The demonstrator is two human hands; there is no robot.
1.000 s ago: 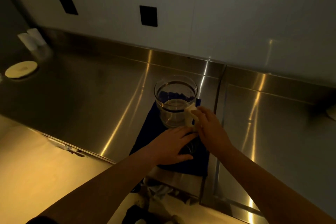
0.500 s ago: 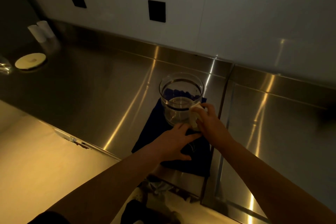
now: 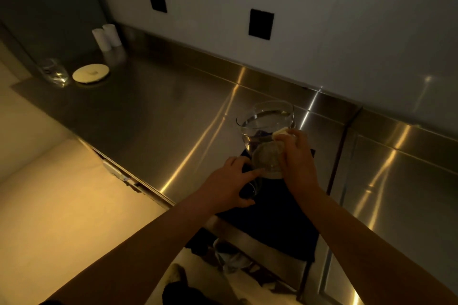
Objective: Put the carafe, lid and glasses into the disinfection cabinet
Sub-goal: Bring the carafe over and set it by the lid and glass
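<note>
I am holding the carafe (image 3: 266,136) by its handle in my right grip (image 3: 296,158), tilted above the cloth (image 3: 280,218) on the counter (image 3: 153,116). My left grip (image 3: 226,184) is closing around a glass (image 3: 250,187). Tilting further risks a slip.

A clear glass carafe (image 3: 266,129) is tilted above a dark cloth, gripped at its pale handle. One drinking glass (image 3: 251,187) stands below it; another glass (image 3: 55,72) and a round cream lid (image 3: 91,73) sit far left on the steel tabletop (image 3: 153,116).
</note>
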